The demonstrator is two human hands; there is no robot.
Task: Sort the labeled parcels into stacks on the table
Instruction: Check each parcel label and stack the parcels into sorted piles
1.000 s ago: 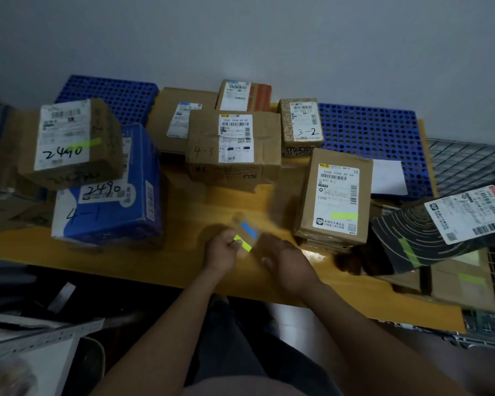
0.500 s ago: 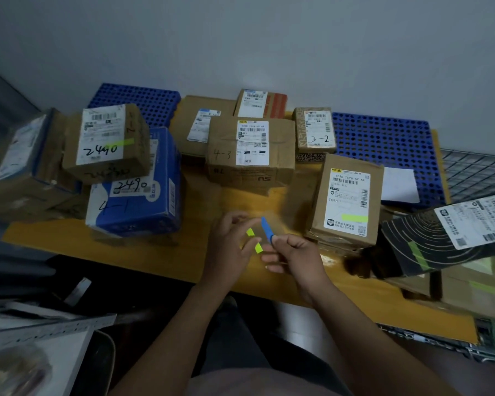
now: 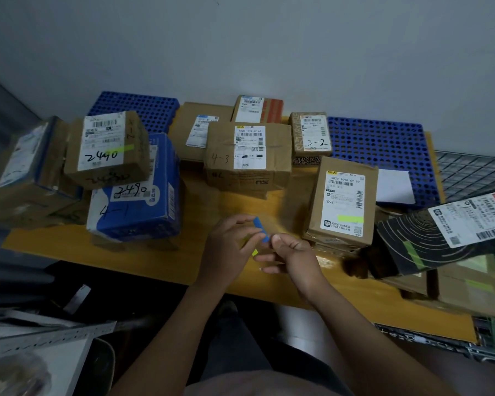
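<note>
Big yellow worktop (image 3: pixel 143 252) against the wall, with blue perforated plastic mats (image 3: pixel 377 144) at the back. The parcels sit all over it. On the left is a blue-and-white carton marked 4-1 (image 3: pixel 137 207) with a brown cardboard box marked 2440 (image 3: pixel 106 150) stacked on top. The brown cardboard box marked 4-3 (image 3: pixel 247 157) is in the middle, and a tall brown box with a green stripe on its label (image 3: pixel 342 204) stands right of centre. There's a black swirl-patterned parcel (image 3: pixel 429 241) on the far right and a small brown box marked 3-2 (image 3: pixel 310 134) at the back. Over the front edge, the left hand (image 3: pixel 229 244) and right hand (image 3: pixel 292 255) meet, both pinching a small blue strip (image 3: pixel 261 228). A yellow-green scrap (image 3: pixel 254 252) peeks out under the left fingers.
</note>
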